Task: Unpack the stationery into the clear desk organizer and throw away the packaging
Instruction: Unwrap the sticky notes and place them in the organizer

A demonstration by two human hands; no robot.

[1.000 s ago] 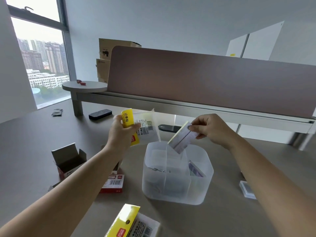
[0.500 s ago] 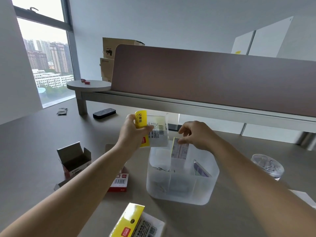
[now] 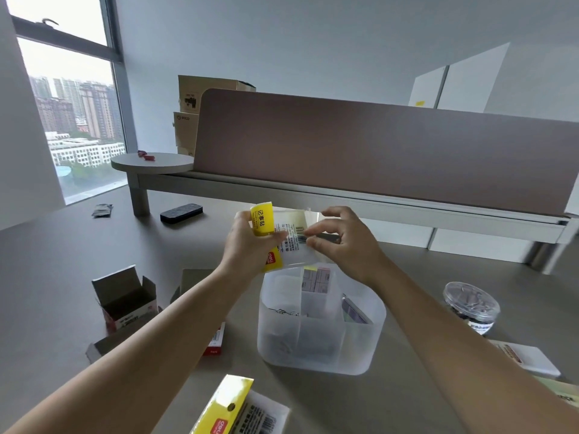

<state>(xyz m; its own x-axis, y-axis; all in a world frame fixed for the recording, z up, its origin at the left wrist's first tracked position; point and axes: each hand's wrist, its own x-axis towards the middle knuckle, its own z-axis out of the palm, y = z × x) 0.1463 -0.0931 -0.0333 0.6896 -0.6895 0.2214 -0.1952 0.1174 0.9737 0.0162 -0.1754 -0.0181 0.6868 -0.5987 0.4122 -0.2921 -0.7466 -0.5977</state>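
The left hand (image 3: 247, 242) is clamped on a clear plastic sticky-note wrapper (image 3: 289, 236) with a yellow header, gripping it by that header end and holding it up in the air. The right hand (image 3: 341, 242) meets the wrapper from the other side, thumb and forefinger pinched on its free edge by the barcode, the other fingers spread loose. Directly below both hands stands the clear desk organizer (image 3: 319, 355) on the counter (image 3: 56, 277); a pad of sticky notes (image 3: 316, 278) stands upright in its rear middle compartment, and binder clips (image 3: 285, 312) show in the compartment under the left hand. Beneath the left forearm lie an opened cardboard box (image 3: 123, 296) and a red-and-white packet (image 3: 216, 339). Nearer the body from the left hand lies a second yellow-headed pack (image 3: 241, 408). Out beyond the right forearm sits a round clear tub of clips (image 3: 471, 306).
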